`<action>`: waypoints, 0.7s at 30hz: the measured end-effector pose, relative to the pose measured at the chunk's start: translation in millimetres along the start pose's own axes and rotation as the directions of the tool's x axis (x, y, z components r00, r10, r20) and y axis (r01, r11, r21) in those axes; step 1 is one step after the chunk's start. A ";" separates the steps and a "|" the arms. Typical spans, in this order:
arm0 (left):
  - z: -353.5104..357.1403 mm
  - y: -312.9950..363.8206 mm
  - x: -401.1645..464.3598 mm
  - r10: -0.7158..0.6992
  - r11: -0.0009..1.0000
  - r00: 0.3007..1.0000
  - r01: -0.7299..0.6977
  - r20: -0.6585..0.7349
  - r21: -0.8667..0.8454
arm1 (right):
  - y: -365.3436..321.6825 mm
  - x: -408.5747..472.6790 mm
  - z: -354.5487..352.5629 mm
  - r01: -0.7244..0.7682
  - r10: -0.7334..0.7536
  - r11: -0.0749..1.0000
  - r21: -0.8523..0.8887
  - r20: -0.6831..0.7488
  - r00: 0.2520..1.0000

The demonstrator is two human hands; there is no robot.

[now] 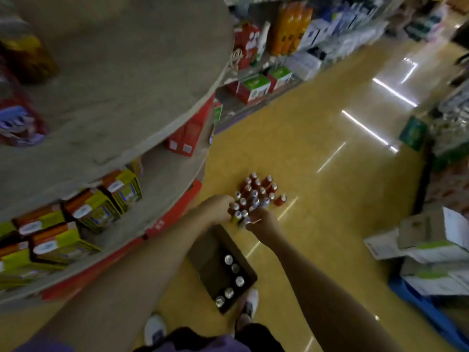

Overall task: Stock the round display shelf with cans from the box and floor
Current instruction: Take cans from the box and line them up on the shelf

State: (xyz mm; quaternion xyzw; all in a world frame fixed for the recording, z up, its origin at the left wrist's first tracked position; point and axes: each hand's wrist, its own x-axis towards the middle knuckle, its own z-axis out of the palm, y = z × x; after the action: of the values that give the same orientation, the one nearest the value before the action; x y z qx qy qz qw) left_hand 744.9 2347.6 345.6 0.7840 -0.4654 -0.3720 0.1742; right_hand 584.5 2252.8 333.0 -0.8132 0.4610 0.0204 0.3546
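Note:
Several red cans [258, 190] stand clustered on the yellow floor beyond my feet. My left hand [215, 208] and my right hand [262, 221] both reach down to the near edge of the cluster, and their fingers close around cans [239, 215] there. A brown cardboard box [203, 252] lies open on the floor below my arms, with a row of several cans [232, 278] along its right side. The round display shelf [121, 80] curves along the left, its top tier mostly bare grey board.
Yellow and orange cartons [94, 209] fill the shelf's lower tier, red cartons [187, 138] sit further round. Store racks with goods line the far aisle. White boxes [431, 245] are stacked at the right over something blue. My shoes [250, 303] stand beside the box.

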 end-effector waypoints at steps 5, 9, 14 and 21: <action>75.2 -8.8 41.2 -0.216 0.967 0.976 0.210 -0.022 -0.144 | 80.0 32.2 19.4 -0.117 0.108 0.991 0.060 0.132 0.985; 145.8 -20.8 68.3 -0.402 0.887 0.916 0.388 -0.005 -0.251 | 146.0 64.2 53.0 -0.135 0.123 0.990 0.040 0.219 0.968; 243.2 -64.2 102.0 -0.559 0.780 0.827 0.550 0.064 -0.300 | 213.8 102.3 123.9 -0.190 0.188 0.981 -0.028 0.329 0.926; 379.5 -136.1 133.4 -0.663 0.667 0.734 0.669 0.147 -0.327 | 316.9 128.4 240.9 -0.153 0.191 0.981 -0.118 0.464 0.865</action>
State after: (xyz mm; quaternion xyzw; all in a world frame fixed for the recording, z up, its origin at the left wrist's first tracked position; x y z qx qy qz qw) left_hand 582.4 2329.6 -46.4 0.8509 -0.0725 -0.4942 0.1626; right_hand 486.8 2199.4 -70.2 -0.7523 0.4298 0.2677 0.4215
